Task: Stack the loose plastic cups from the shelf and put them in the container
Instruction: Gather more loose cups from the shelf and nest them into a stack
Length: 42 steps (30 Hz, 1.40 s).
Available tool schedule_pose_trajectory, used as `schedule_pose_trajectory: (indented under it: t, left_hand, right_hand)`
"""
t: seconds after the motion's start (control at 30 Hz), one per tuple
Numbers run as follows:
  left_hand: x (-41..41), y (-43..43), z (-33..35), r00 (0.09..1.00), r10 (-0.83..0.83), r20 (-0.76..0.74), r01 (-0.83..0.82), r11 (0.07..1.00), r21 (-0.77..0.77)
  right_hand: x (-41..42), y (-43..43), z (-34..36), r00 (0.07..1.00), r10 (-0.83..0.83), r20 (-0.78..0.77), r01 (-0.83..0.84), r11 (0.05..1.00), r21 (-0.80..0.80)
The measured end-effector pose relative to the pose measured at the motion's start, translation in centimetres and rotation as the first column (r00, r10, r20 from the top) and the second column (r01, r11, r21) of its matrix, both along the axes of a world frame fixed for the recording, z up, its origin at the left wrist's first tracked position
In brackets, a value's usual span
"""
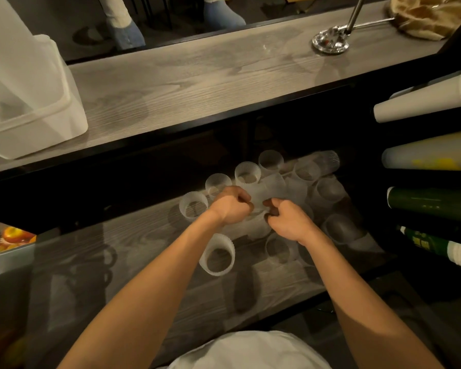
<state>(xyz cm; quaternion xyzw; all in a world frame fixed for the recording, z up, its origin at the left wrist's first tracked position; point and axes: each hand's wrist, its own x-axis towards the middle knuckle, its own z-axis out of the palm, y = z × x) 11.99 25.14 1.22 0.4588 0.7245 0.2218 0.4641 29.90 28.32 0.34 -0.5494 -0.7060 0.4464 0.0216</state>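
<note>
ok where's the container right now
In the head view the translucent plastic container sits at the left end of the wooden countertop, above the lower shelf where the loose cups lie.

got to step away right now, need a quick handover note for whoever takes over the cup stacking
Left hand and right hand: both curled round the held cups between them, above the lower shelf; blur hides how many.
Loose cups: roughly a dozen spread across that shelf.
Container: on the counter above, far left; contents unclear.
Done: stacking just started, it seems.
Left: nest the other cups, put the stack in the container.
</note>
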Motion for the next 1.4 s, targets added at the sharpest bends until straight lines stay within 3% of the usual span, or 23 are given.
schedule_pose_trajectory:
  t: [0.1,0.23,0.47,0.67,0.8,1.03,1.1,1.23,1.3,1.4]
  left_hand:
    - [-0.9,-0.3,1.7,0.998,0.029,0.059,-0.034,0.996,0.077]
    - [-3.2,-2.1,5.0,0.971,0.030,0.236,-0.051,0.995,0.082]
    - [-8.2,-7.5,5.8,0.888,0.020,0.459,0.005,0.999,-0.053]
    - [-8.7,-10.4,3.8,0.903,0.063,0.424,-0.034,0.997,-0.074]
    - [-8.4,-11.1,3.0,0.910,0.087,0.406,-0.077,0.996,-0.042]
    - [-8.7,-11.1,2.0,0.943,0.039,0.331,-0.012,0.996,-0.084]
    - [-8.5,-10.8,2.0,0.959,0.056,0.278,-0.036,0.997,-0.075]
    - [-7.6,-9.2,1.5,0.951,0.178,0.251,-0.177,0.984,-0.029]
    - [-6.8,-8.0,0.9,0.955,0.185,0.231,-0.186,0.982,-0.018]
    - [-5.4,-5.8,-0.5,0.982,0.111,0.155,-0.104,0.993,-0.051]
  right_hand:
    - [-0.2,0.1,1.2,0.998,-0.011,-0.069,0.016,0.997,0.078]
    - [-0.7,-0.3,3.4,0.960,-0.038,-0.279,0.036,0.999,-0.013]
    - [-3.2,-2.4,5.0,0.935,0.146,-0.324,-0.234,0.939,-0.250]
    - [-4.5,-4.6,3.6,0.933,0.294,-0.206,-0.329,0.931,-0.160]
    - [-4.6,-5.4,3.5,0.941,0.302,-0.154,-0.310,0.950,-0.034]
    - [-4.2,-5.9,2.9,0.938,0.343,-0.049,-0.344,0.939,-0.003]
    - [-4.1,-6.0,2.4,0.955,0.295,-0.020,-0.294,0.954,0.053]
    - [-3.2,-4.9,0.9,0.993,0.024,-0.119,-0.012,0.994,0.104]
    - [-2.4,-4.3,-0.2,1.000,-0.013,-0.005,0.013,0.988,0.153]
    - [-1.6,-4.0,-1.4,0.983,0.058,0.177,-0.085,0.985,0.148]
